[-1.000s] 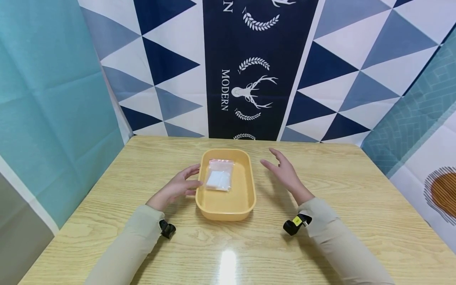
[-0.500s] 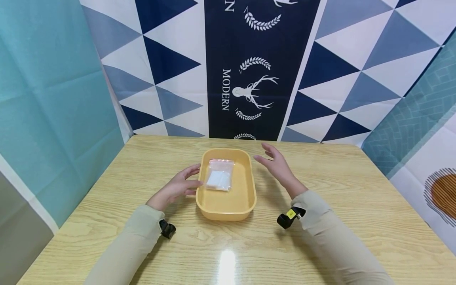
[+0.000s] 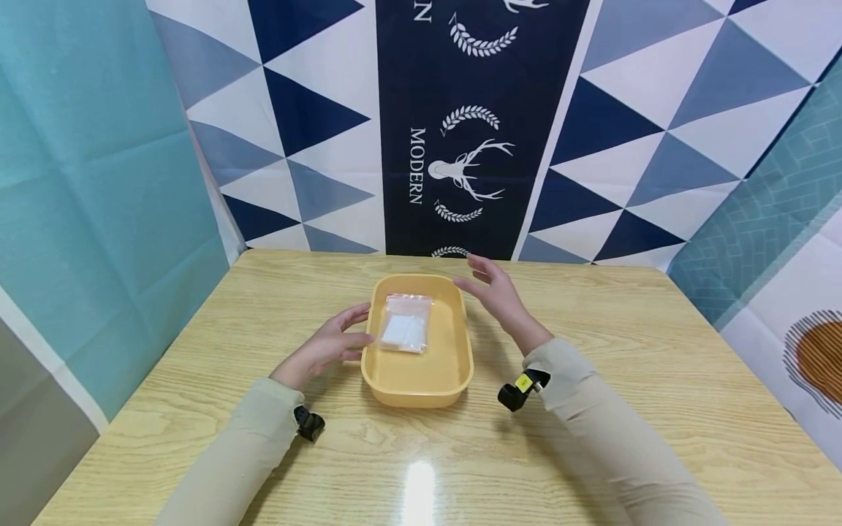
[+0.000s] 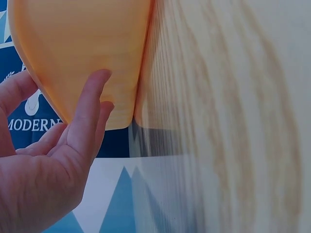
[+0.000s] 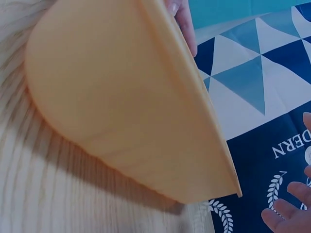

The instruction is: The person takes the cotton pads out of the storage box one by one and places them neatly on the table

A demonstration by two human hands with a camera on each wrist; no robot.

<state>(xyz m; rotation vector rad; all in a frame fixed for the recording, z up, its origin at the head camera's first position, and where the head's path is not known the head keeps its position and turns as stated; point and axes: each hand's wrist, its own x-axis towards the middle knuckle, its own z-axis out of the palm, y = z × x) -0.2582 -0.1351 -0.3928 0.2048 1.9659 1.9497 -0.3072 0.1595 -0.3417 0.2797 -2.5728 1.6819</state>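
Yellow bin: plastic (image 3: 421, 372), upright on the wood-grain table (image 3: 395, 453), long side running away from the person.
Zip bag: clear, white contents, pinkish strip at far edge (image 3: 406, 329); lies flat inside the bin, left side, toward the far end.
Left hand: at bin's left side (image 3: 329, 342); fingers extended and slightly bent, not wrapped round anything; digits at the rim and outer wall. Contact pressure can't be told.
Right hand: near bin's far right corner (image 3: 496, 292); fingers spread and loosely bent, holding nothing; right wrist view shows it apart from the bin.
Wrist cameras: black, one under each beige cuff; left (image 3: 309, 422), right (image 3: 516, 394) with yellow label.
Backdrop: blue-white triangles, navy "MODERN" deer-head panel (image 3: 526, 44) behind table.
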